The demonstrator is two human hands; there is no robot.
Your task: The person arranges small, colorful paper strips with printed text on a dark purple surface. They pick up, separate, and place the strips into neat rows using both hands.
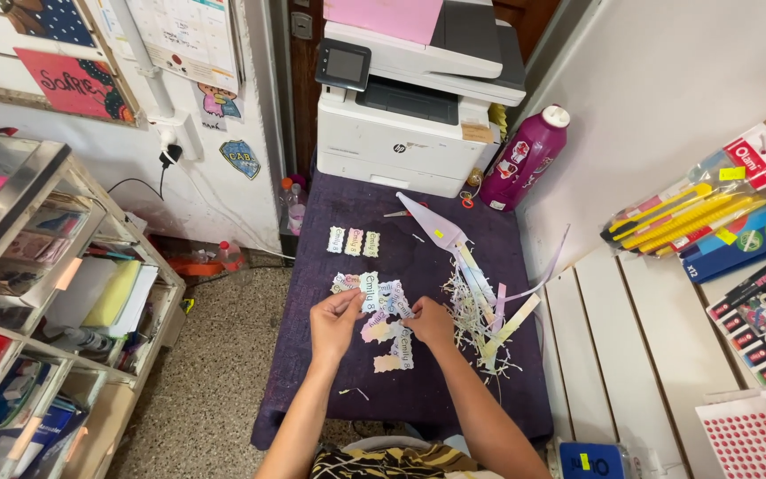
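Observation:
My left hand pinches a small cut-out paper label at its left edge, above the purple table. My right hand rests on the table with its fingers curled on other pastel labels that lie in a loose cluster between the two hands. Three more labels lie in a row farther back. A heap of thin paper trimmings sits just right of my right hand.
A white printer stands at the table's back, with a magenta bottle to its right. A pale paper cone and scissors lie behind the labels. A glass shelf unit stands left, and stationery packs hang right.

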